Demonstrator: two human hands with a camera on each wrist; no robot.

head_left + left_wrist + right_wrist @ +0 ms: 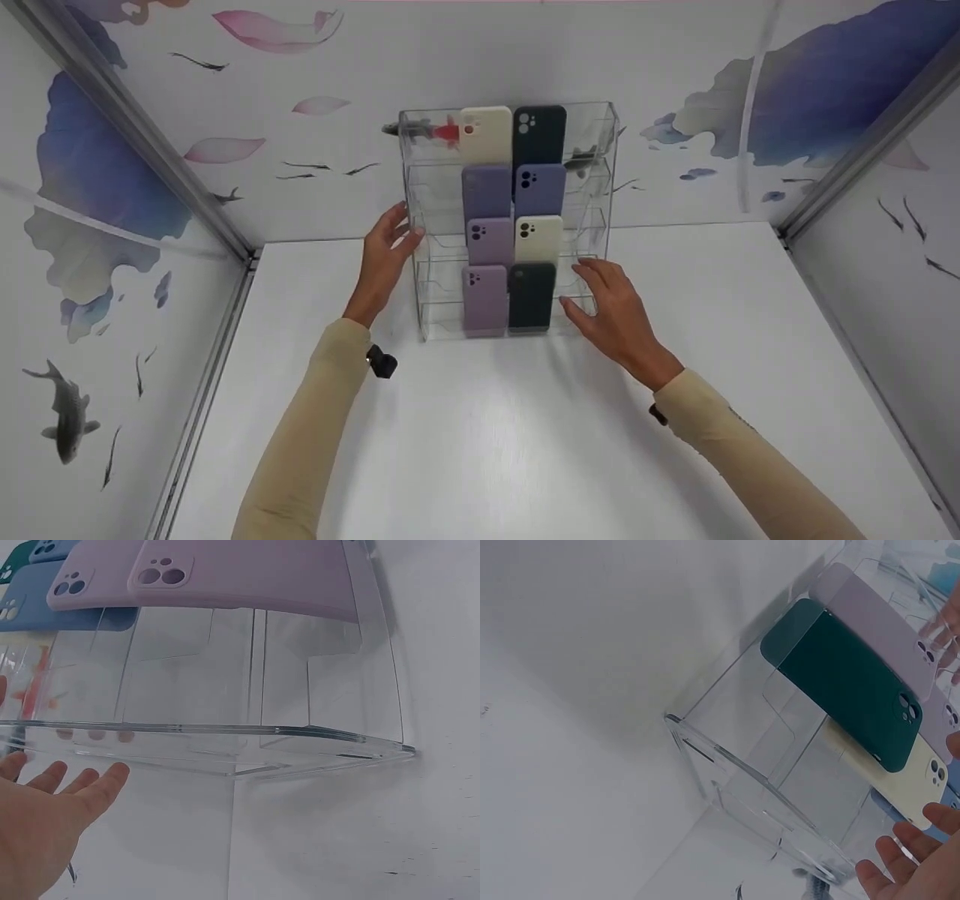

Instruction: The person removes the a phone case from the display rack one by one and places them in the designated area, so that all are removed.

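A clear acrylic tiered rack [435,319] stands upright at the back of the white table. Phone cases sit in it in two columns. On the bottom tier are a lilac case [485,304] and a dark green case [532,300]; above them come another lilac case [489,241] and a cream case [538,238], then bluish purple ones. The top tier holds a cream case [486,135] beside a dark green one [540,135]. My left hand [384,259] is at the rack's left side, fingers extended. Fingers spread, my right hand [619,315] is by its lower right side. Neither grips anything.
White panels printed with fish and petals rise behind and on both sides, joined by metal corner posts [217,202]. The white table surface [480,435] stretches in front of the rack. Small black wrist devices [382,362] show at both sleeve cuffs.
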